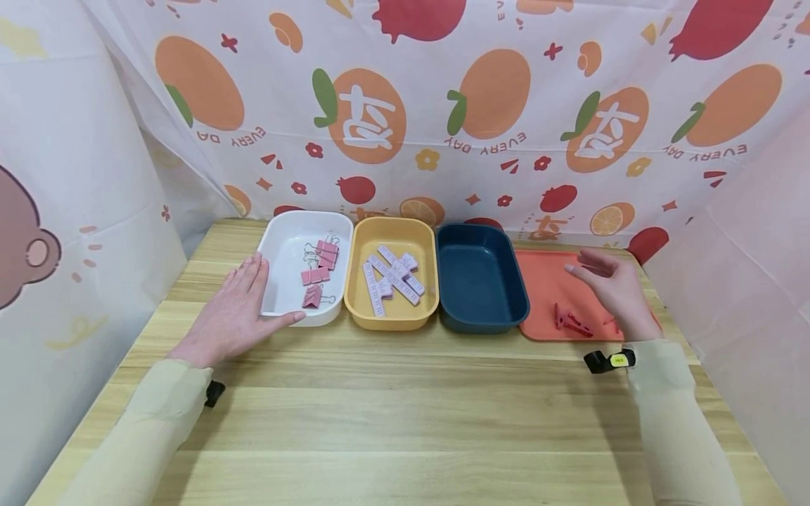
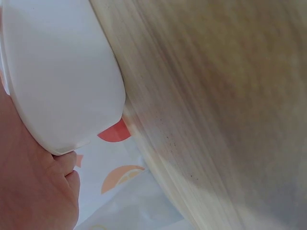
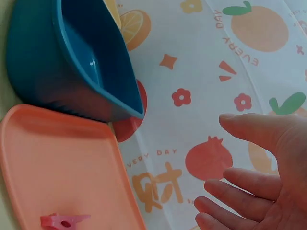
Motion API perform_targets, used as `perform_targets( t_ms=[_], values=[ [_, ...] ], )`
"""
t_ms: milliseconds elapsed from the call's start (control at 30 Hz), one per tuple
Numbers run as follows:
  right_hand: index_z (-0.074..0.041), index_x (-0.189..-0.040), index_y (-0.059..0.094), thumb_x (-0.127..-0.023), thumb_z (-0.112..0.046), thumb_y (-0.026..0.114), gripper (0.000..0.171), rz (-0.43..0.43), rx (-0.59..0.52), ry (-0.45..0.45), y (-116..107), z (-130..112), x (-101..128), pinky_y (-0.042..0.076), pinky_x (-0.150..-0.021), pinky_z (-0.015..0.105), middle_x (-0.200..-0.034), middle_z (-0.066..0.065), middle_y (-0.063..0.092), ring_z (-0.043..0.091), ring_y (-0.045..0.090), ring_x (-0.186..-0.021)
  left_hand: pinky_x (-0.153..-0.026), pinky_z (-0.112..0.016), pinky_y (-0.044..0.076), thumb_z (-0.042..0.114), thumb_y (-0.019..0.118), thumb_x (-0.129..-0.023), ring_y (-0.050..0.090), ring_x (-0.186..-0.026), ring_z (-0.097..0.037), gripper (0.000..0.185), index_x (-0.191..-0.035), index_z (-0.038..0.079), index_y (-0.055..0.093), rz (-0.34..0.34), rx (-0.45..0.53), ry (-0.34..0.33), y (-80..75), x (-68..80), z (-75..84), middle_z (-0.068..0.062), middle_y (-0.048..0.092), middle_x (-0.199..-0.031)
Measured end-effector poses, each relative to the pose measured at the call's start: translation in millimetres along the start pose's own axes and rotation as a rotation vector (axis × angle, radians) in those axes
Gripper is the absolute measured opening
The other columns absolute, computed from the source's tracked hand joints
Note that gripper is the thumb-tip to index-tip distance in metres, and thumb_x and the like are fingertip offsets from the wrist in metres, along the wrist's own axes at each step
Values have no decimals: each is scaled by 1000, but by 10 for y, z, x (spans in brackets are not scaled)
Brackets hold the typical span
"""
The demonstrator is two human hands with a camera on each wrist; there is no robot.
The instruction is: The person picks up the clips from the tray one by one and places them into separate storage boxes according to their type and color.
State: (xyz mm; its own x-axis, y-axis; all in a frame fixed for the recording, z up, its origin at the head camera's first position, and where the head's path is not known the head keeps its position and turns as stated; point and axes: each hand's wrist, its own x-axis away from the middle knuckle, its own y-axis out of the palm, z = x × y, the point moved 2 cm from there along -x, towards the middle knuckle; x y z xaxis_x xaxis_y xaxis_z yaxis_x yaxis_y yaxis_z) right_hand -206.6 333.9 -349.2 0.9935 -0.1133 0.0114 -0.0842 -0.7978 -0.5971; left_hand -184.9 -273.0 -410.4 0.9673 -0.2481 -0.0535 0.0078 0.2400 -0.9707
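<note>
On the far left, the left hand [image 1: 237,309] lies flat on the wooden table [image 1: 405,407] with straight, relaxed fingers, and it grasps nothing. Its fingertips [image 1: 256,266] point to about 1 o'clock and rest against the left wall of the white tray [image 1: 277,242], and the thumb touches the near rim of this tray; the left wrist view shows the tray wall [image 2: 57,81] directly at the hand [image 2: 33,191]. Inside the white tray there are several pink binder clips [image 1: 318,270], at about 2 o'clock from the hand and apart from the fingers. Next to the right stands the yellow tray [image 1: 373,235] with pale pink ruler-like pieces [image 1: 392,277], then the dark blue tray [image 1: 484,320], which touches the yellow one. After that lies the flat orange lid [image 1: 544,281]. Small red clips [image 1: 571,321] lie on its near part. The right hand [image 1: 610,288] hovers above the right part of the lid, fingers loosely spread and a little bent, holding nothing. The red clips are at about 8 o'clock from this hand, near its palm but not touching the fingers [image 1: 585,270]. In the right wrist view one red clip [image 3: 64,221] lies on the lid, well apart from the open fingers [image 3: 240,184].
</note>
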Motion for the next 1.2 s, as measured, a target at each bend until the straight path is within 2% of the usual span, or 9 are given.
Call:
perform_targets(
  t_ms=[267,400,667,833,933,1033,1133,1200],
  values=[
    [-8,-156,42,-93,-54,70,83,-56,22,64,3,118,18,48,-106,48,-153,17,46,37,47,-135,-122,-59,5,77,53,-89,3,-152,-46,121,-157,-12,6,-8,-1,3,-2,0,1,-30,0,-165],
    [-8,-155,44,-93,-54,71,82,-82,38,62,12,195,52,45,-107,54,-154,17,46,38,47,-135,-122,-59,5,77,53,-89,3,-151,-46,121,-157,-12,6,-8,-3,3,0,-5,-2,-30,-1,-165],
    [-5,-155,43,-92,-53,72,84,-152,59,64,25,349,124,43,-109,55,-152,20,47,39,48,-133,-121,-59,6,78,53,-89,2,-152,-45,122,-158,-11,6,-12,0,-11,3,-8,-1,-29,-1,-165],
    [-3,-153,45,-91,-52,73,84,-165,78,71,45,419,174,44,-106,54,-149,22,50,40,49,-132,-122,-59,5,77,54,-89,2,-152,-45,122,-158,-11,6,-9,6,-9,-2,-10,-2,-29,-1,-165],
    [-1,-151,48,-93,-48,74,79,-167,98,72,54,464,195,48,-103,47,-147,23,52,41,49,-133,-122,-58,5,77,54,-89,2,-152,-45,122,-158,-11,6,-9,5,-8,-1,-15,-6,-29,-1,-165],
    [0,-149,50,-94,-43,74,75,-168,110,83,60,511,208,51,-94,32,-145,23,53,40,49,-132,-122,-58,5,78,54,-88,2,-152,-45,122,-158,-11,6,-10,4,-9,2,-19,-9,-29,-1,-165],
    [1,-148,51,-93,-41,75,73,-165,119,90,63,560,213,49,-84,19,-144,23,54,40,52,-129,-122,-58,5,78,54,-88,2,-152,-45,122,-158,-11,5,-11,6,-9,4,-19,-9,-29,-1,-165],
    [2,-147,52,-93,-39,76,71,-163,133,88,66,594,218,49,-80,15,-142,24,55,40,54,-126,-122,-58,5,78,54,-88,2,-152,-45,122,-158,-10,5,-13,7,-10,4,-19,-7,-29,-2,-165]
  ],
)
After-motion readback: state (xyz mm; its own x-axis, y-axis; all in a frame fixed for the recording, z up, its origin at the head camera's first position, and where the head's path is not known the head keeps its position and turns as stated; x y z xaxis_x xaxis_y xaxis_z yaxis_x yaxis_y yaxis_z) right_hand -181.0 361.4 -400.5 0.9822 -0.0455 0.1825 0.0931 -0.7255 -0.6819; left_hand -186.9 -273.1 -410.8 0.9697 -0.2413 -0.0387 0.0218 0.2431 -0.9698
